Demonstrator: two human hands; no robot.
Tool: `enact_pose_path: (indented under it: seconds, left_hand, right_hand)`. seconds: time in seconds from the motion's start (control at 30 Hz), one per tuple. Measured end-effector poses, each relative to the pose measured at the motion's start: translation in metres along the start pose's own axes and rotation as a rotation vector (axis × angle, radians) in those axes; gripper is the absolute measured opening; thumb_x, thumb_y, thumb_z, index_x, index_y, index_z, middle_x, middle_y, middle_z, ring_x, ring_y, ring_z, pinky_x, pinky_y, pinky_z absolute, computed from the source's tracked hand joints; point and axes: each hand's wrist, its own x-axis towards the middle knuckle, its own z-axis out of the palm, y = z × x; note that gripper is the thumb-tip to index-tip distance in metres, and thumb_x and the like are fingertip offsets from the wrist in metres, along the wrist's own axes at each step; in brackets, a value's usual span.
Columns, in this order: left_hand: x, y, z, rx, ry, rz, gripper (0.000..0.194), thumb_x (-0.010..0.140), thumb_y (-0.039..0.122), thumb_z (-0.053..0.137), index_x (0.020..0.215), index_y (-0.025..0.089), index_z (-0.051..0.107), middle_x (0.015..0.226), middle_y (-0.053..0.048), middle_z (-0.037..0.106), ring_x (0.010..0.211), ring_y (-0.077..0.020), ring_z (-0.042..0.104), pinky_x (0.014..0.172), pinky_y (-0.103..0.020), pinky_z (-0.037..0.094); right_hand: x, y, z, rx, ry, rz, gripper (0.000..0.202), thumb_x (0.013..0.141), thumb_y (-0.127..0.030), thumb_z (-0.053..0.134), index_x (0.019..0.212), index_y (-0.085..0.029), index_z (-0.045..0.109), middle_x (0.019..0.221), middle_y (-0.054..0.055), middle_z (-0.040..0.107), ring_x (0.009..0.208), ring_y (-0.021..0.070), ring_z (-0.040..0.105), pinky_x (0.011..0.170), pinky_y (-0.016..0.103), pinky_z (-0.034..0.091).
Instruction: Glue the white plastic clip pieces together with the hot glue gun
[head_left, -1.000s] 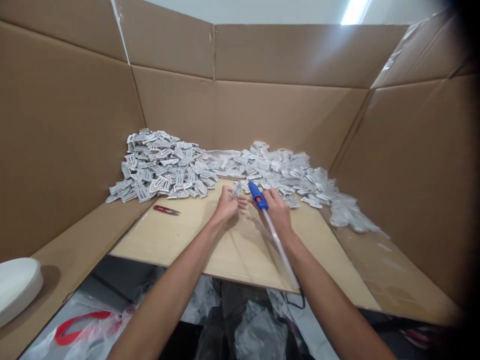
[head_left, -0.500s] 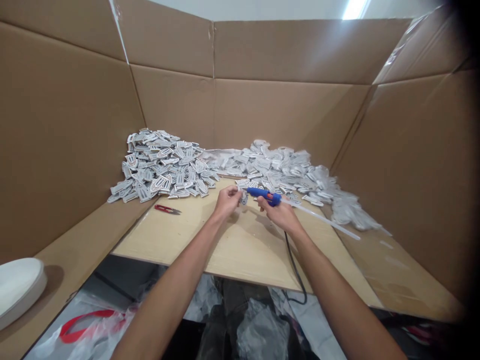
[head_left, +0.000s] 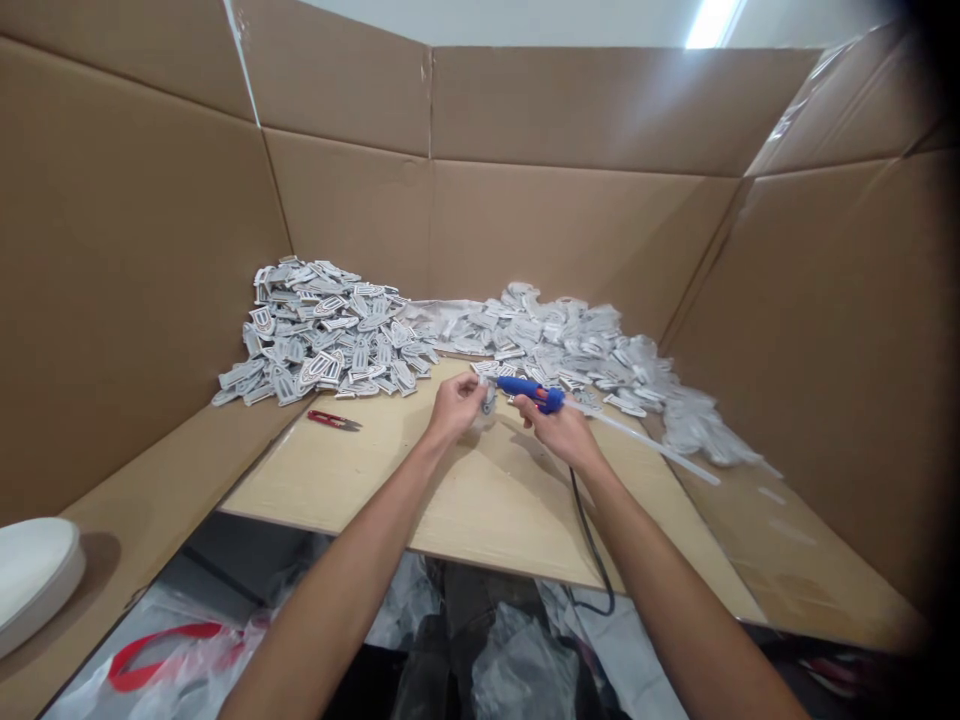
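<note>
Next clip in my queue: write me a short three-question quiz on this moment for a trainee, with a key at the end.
1. Multiple choice: what does the right hand hold?
A) a white dish
B) a blue glue gun
C) a roll of tape

2. True or false: the red snips lie on the pale board, to the left of both hands.

3. Fill the gap: a small grey piece is held near the front tip of the glue gun, in the person's ____ hand.

Key
1. B
2. True
3. left
</note>
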Motion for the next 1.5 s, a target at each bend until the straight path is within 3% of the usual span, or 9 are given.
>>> enact_pose_path:
  seconds: [0.4,0.67,0.87,0.97,1.03,1.13,1.2,1.33,1.5]
  left_hand:
    - [-0.001,-0.002,-0.001,0.053,-0.013,0.086,0.021,0.083,0.032,0.069,0.071,0.017,0.064,0.069,-0.001,0.062,0.062,-0.0113,0.053,0.061,-0.022,0.04]
    - [-0.005,0.003,-0.001,0.125,0.012,0.102,0.018,0.084,0.031,0.068,0.073,0.016,0.065,0.07,-0.002,0.064,0.062,-0.012,0.054,0.059,-0.022,0.039]
    - [-0.005,0.002,-0.003,0.171,0.0,0.089,0.023,0.084,0.035,0.066,0.074,0.015,0.067,0.069,-0.003,0.066,0.061,-0.0127,0.056,0.057,-0.022,0.04]
    - [-0.002,-0.002,-0.004,0.134,-0.027,0.036,0.026,0.082,0.039,0.068,0.072,0.015,0.067,0.067,-0.003,0.066,0.058,-0.012,0.055,0.054,-0.022,0.038]
    - [-0.001,-0.004,-0.004,0.12,-0.029,-0.015,0.026,0.079,0.039,0.07,0.071,0.014,0.067,0.065,-0.002,0.065,0.055,-0.0112,0.054,0.052,-0.022,0.037]
    - [-0.001,-0.002,-0.001,0.061,-0.03,-0.097,0.023,0.076,0.036,0.072,0.069,0.014,0.068,0.062,-0.002,0.064,0.052,-0.0109,0.053,0.051,-0.022,0.037]
    - [-0.001,0.002,0.001,-0.005,-0.044,-0.14,0.022,0.074,0.034,0.073,0.067,0.014,0.069,0.062,-0.002,0.065,0.052,-0.0114,0.055,0.052,-0.023,0.04]
    - [-0.001,0.01,0.003,-0.078,-0.086,-0.209,0.021,0.071,0.032,0.073,0.065,0.013,0.07,0.063,-0.004,0.067,0.053,-0.0128,0.059,0.056,-0.025,0.046]
    - [-0.004,0.016,0.004,-0.09,-0.147,-0.244,0.021,0.07,0.033,0.075,0.066,0.012,0.073,0.064,-0.005,0.069,0.056,-0.0136,0.06,0.059,-0.025,0.047]
  right_hand:
    - [0.001,0.005,0.002,-0.088,0.051,-0.072,0.054,0.085,-0.071,0.056,0.073,-0.02,0.07,0.063,0.003,0.066,0.063,0.0202,0.061,0.06,0.029,0.044]
    - [0.002,0.003,0.007,-0.2,0.081,-0.099,0.048,0.089,-0.065,0.056,0.069,-0.023,0.063,0.064,0.004,0.065,0.063,0.0208,0.058,0.061,0.031,0.041]
    - [-0.003,0.008,0.013,-0.397,0.052,-0.437,0.038,0.096,-0.053,0.058,0.076,-0.021,0.059,0.08,0.007,0.064,0.071,0.0202,0.057,0.066,0.031,0.039]
    - [-0.008,0.008,0.017,-0.56,0.073,-0.513,0.023,0.098,-0.04,0.056,0.086,-0.02,0.059,0.09,0.009,0.064,0.074,0.0211,0.056,0.063,0.031,0.035]
    - [-0.01,0.004,0.018,-0.592,0.167,-0.522,0.016,0.098,-0.033,0.053,0.09,-0.02,0.058,0.093,0.011,0.064,0.077,0.0224,0.057,0.063,0.032,0.034]
    - [-0.011,-0.003,0.017,-0.436,0.343,-0.462,0.02,0.1,-0.035,0.049,0.086,-0.021,0.054,0.088,0.01,0.062,0.077,0.0223,0.055,0.068,0.032,0.037]
    - [-0.01,-0.005,0.015,-0.268,0.378,-0.353,0.025,0.099,-0.042,0.052,0.083,-0.022,0.053,0.08,0.006,0.061,0.071,0.0204,0.052,0.068,0.032,0.039]
    - [-0.002,0.001,0.012,0.064,0.274,-0.098,0.029,0.089,-0.05,0.064,0.087,-0.02,0.062,0.075,0.002,0.064,0.065,0.018,0.054,0.065,0.03,0.041]
    - [0.005,0.006,0.015,0.238,0.109,-0.065,0.03,0.076,-0.043,0.074,0.09,-0.017,0.071,0.085,0.006,0.072,0.072,0.02,0.061,0.071,0.033,0.046]
